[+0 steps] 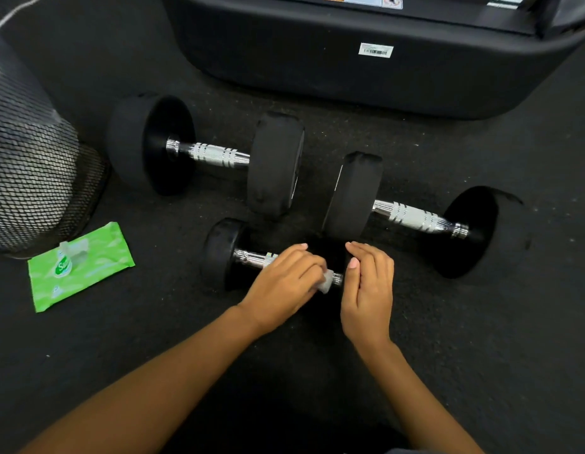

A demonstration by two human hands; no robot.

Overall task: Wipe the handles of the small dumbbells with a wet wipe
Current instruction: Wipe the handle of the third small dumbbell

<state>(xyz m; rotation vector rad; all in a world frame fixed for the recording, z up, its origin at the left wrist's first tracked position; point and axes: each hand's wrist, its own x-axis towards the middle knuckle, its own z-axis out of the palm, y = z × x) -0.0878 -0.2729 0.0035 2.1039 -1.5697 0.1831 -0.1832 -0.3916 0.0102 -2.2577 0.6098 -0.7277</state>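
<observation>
A small black dumbbell (224, 253) with a chrome handle lies on the dark floor in front of me. My left hand (284, 283) is curled round the right part of its handle with a white wet wipe (325, 283) under the fingers. My right hand (370, 286) rests with nearly straight fingers on the dumbbell's right weight, which it largely hides. Two larger dumbbells lie behind, one at left (209, 155) and one at right (415, 217), both untouched.
A green pack of wet wipes (81, 267) lies on the floor at the left. Beside it stands a black mesh bin (32, 178). A big black machine base (366, 54) spans the back.
</observation>
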